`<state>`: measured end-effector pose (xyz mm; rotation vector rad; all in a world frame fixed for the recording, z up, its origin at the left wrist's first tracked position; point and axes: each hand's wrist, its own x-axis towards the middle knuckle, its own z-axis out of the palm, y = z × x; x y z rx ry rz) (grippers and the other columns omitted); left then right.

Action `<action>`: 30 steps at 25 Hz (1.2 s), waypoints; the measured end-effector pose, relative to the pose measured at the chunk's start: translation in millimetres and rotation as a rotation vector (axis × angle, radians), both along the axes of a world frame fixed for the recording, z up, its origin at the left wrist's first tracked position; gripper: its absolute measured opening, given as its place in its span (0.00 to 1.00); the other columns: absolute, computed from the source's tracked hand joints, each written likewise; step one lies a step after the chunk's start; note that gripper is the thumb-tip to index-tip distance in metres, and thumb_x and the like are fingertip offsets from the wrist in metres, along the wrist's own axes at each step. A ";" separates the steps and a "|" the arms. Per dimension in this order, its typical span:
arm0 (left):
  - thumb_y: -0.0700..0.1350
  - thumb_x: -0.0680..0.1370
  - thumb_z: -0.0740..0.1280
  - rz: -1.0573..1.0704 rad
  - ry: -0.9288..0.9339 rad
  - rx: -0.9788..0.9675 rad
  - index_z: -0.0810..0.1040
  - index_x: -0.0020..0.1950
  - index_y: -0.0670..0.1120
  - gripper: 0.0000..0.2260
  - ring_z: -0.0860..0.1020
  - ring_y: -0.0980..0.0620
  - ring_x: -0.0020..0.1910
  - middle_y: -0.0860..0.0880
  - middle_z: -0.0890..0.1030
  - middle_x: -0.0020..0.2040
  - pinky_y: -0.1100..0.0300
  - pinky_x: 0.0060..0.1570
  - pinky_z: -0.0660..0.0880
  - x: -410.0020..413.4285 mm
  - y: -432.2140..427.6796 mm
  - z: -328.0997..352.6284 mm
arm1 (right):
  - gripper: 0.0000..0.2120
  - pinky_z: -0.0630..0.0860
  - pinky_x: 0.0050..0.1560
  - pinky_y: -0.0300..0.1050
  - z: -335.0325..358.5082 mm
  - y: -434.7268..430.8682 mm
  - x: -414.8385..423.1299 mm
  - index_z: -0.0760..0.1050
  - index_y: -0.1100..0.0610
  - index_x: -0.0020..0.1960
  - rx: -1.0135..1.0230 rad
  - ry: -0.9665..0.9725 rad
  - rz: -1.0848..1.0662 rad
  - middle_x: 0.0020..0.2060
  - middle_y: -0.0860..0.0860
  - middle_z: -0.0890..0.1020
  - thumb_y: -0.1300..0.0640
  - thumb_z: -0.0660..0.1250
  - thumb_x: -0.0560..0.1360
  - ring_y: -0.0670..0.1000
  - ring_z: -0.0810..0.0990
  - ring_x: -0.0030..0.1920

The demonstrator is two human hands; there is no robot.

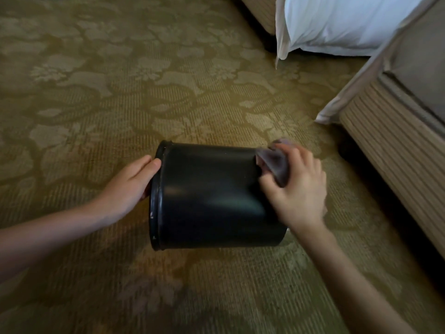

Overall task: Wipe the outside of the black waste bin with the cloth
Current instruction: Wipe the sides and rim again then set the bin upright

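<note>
The black waste bin point(207, 196) lies on its side on the patterned carpet, its rimmed mouth facing left. My left hand point(131, 186) rests flat against the rim, fingers straight, steadying the bin. My right hand point(297, 189) sits at the bin's base end on the right and grips a small greyish cloth point(274, 162), pressing it against the upper right part of the bin's side. The hand and cloth are slightly blurred. The inside of the bin is hidden.
Olive floral carpet point(120, 92) stretches all around. A bed base with a ribbed side point(397, 145) runs along the right. A white pillow or bedding point(337, 25) hangs at the top right, beside another furniture base point(262, 13).
</note>
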<state>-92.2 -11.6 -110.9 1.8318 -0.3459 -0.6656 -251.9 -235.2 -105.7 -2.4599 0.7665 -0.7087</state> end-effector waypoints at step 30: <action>0.46 0.82 0.53 -0.090 -0.292 0.072 0.62 0.39 0.58 0.12 0.71 0.77 0.30 0.73 0.73 0.26 0.83 0.33 0.64 -41.1 27.8 -14.5 | 0.10 0.72 0.57 0.55 -13.1 -26.6 1.2 0.81 0.51 0.58 -0.156 0.111 -0.259 0.60 0.53 0.78 0.52 0.66 0.79 0.60 0.76 0.57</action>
